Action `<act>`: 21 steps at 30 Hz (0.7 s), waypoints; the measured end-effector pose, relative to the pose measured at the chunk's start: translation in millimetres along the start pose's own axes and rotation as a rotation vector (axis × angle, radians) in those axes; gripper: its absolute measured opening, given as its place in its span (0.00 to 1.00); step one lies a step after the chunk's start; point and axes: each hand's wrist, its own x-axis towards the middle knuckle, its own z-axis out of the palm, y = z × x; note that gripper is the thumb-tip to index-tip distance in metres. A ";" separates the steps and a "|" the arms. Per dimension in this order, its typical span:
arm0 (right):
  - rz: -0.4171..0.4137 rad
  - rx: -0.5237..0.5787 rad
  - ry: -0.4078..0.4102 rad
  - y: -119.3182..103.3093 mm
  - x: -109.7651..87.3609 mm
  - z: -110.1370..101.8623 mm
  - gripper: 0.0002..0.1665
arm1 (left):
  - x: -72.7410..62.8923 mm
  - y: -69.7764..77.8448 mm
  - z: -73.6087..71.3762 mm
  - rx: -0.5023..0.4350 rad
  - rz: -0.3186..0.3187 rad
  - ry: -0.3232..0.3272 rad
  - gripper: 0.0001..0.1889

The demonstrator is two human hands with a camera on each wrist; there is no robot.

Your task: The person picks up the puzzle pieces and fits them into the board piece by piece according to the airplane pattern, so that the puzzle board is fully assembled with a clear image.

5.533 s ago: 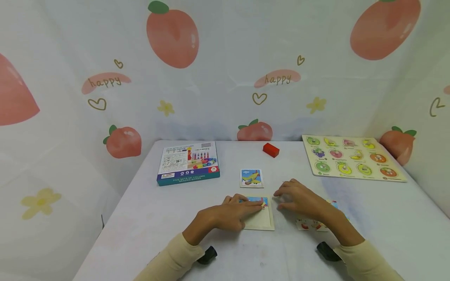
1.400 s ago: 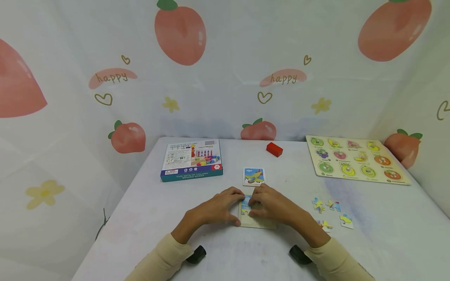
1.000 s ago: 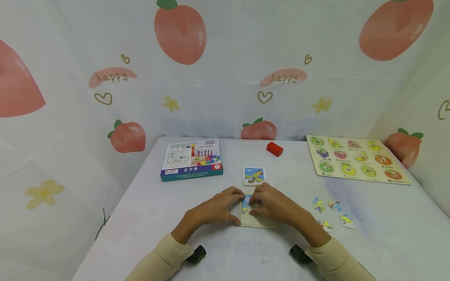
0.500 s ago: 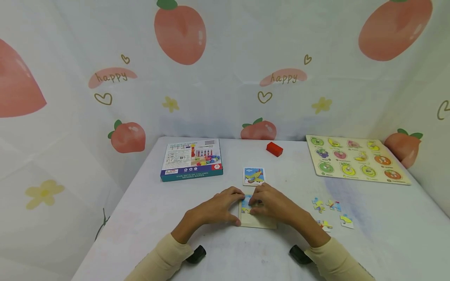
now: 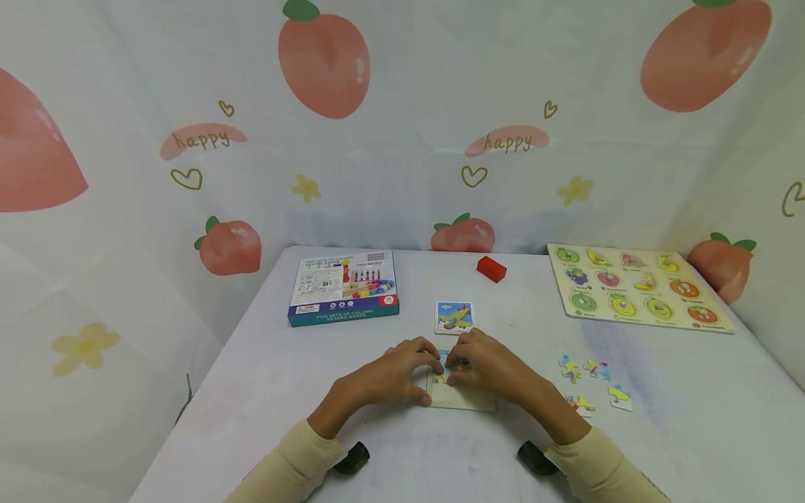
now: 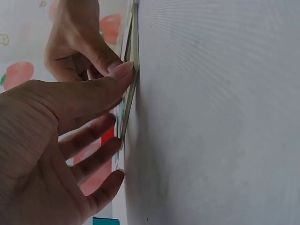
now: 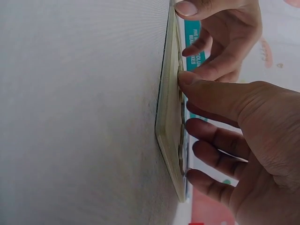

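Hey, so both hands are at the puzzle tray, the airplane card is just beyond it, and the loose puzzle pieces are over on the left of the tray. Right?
Not quite: the head view shows the loose puzzle pieces lying to the right of the puzzle tray. The left hand and right hand are at it, and the airplane card is just beyond.

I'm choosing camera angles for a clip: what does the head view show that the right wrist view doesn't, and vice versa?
Only the head view: the fruit board and the loose puzzle pieces on the table.

Only the right wrist view: the puzzle tray close up, nearly side-on.

Both: the left hand, the right hand, that tray and the teal-sided box.
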 end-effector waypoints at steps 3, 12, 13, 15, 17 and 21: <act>-0.002 0.003 0.007 0.2 -0.5 0.4 0.14 | -0.1 1.1 -0.1 0.034 0.023 -0.008 0.22; -0.017 0.067 -0.006 5.1 -2.5 -3.0 0.14 | 0.7 1.7 1.3 0.100 0.024 0.001 0.22; -0.019 0.074 -0.009 6.0 -2.7 -4.1 0.14 | 0.8 1.8 1.2 0.103 0.021 0.001 0.22; -0.012 0.085 -0.011 8.0 -3.7 -6.8 0.15 | 1.0 1.7 1.0 0.109 0.015 -0.002 0.23; -0.007 0.088 -0.008 10.7 -5.6 -10.1 0.16 | 0.8 2.0 0.9 0.108 0.011 -0.004 0.23; 0.023 0.090 0.013 18.8 -13.7 -16.3 0.17 | 0.2 2.1 0.8 0.106 0.004 -0.008 0.23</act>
